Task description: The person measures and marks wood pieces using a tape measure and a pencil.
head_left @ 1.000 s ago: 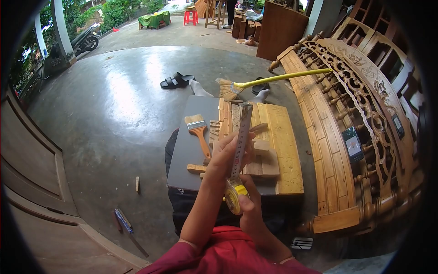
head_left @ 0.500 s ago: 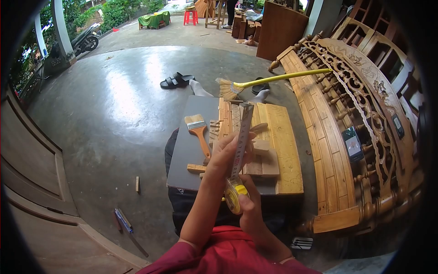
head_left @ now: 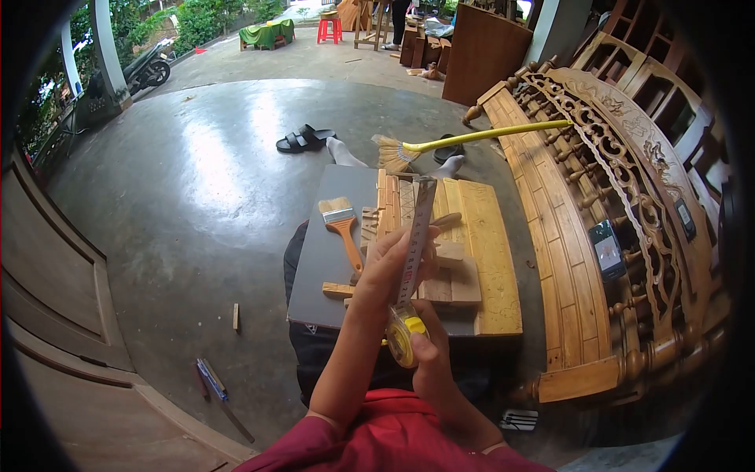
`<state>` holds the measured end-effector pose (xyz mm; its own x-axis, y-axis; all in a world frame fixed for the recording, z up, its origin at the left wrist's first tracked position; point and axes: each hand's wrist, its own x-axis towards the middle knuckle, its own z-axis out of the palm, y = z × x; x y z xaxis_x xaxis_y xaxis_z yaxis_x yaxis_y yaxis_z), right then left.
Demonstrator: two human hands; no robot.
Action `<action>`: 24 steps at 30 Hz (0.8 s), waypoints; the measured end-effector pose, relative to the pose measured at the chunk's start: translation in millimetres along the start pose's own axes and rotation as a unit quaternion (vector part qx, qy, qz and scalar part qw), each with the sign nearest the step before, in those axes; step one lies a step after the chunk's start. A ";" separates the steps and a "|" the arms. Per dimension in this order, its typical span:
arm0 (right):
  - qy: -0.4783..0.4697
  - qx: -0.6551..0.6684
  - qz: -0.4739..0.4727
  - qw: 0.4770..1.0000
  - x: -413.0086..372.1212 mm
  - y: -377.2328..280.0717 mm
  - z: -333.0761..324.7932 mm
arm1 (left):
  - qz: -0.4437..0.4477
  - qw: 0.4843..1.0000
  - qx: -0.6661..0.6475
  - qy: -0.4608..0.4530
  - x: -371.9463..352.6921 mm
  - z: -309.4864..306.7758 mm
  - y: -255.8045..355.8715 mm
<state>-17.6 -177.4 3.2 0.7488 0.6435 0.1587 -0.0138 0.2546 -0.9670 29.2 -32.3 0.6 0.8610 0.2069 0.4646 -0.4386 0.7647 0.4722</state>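
Observation:
A tape measure with a yellow and clear case rests in my right hand, the fingers closed around it. Its blade is pulled out, pointing up and away from me. My left hand grips the blade partway along, with the fingers partly hidden behind it. Beneath both hands, several small wood blocks lie on a grey board across my lap. A thick yellowish plank lies along its right side. Left of the blocks lies a paintbrush with an orange handle.
A carved wooden bench stands on the right, with a phone on it. A yellow-handled broom lies beyond the board, near a black sandal. Wooden panels stand at left. Farther off is a red stool.

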 end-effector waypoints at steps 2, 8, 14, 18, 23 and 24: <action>0.001 -0.002 -0.004 1.000 0.8 1.1 0.1 | 0.004 1.000 -0.002 0.000 0.4 1.9 0.7; -0.003 0.001 0.012 1.000 0.4 -0.1 -0.3 | -0.003 1.000 -0.002 0.000 0.4 -0.9 2.4; -0.001 -0.013 0.009 1.000 0.4 3.0 -1.3 | -0.003 1.000 -0.003 0.002 0.1 0.0 2.6; 0.001 0.002 0.038 0.999 -0.9 -0.7 -1.5 | -0.002 1.000 0.012 0.007 0.0 0.1 2.7; 0.001 0.042 0.083 0.996 -0.6 -7.7 -0.7 | -0.017 0.998 0.049 0.020 -0.2 0.7 7.0; 0.002 0.049 0.087 0.995 -0.6 -7.4 -0.6 | -0.022 0.998 0.062 0.023 -0.5 1.4 7.8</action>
<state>-17.6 -180.1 10.1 0.7313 0.6819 -0.0106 -0.2088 0.2090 -0.9554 24.9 -27.3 5.1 0.8900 0.2035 0.4080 -0.4255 0.6924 0.5827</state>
